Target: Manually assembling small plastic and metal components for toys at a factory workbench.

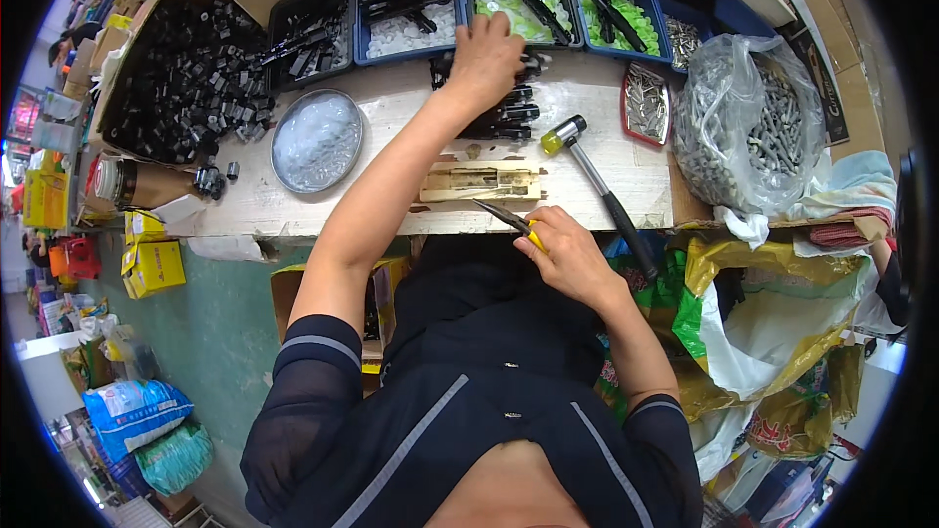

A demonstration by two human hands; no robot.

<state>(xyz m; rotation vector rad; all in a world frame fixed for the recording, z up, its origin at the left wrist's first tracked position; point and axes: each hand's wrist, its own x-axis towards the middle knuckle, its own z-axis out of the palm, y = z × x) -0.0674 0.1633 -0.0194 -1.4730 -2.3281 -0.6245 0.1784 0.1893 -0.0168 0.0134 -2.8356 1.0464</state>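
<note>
My left hand [484, 64] stretches over the bench to the near edge of a blue bin [468, 24] of pale green and white small pieces. Its fingers curl down together at the rim; their tips are hidden, so what they pinch cannot be made out. Below it lies a row of black slim parts [504, 122], partly covered by my forearm. Near the bench's front edge, my right hand [572, 259] is closed round the yellow handles of pliers [509, 218], jaws pointing left. Just beyond the jaws sits a cream block-shaped fixture [484, 183] with a slot.
A hammer [602, 176] lies right of the fixture, its handle past the bench edge. A round dish [315, 142] stands left. Blue bins [626, 54] line the back. A red tray [646, 108] of metal pieces and a clear bag [729, 127] of screw-like parts stand right.
</note>
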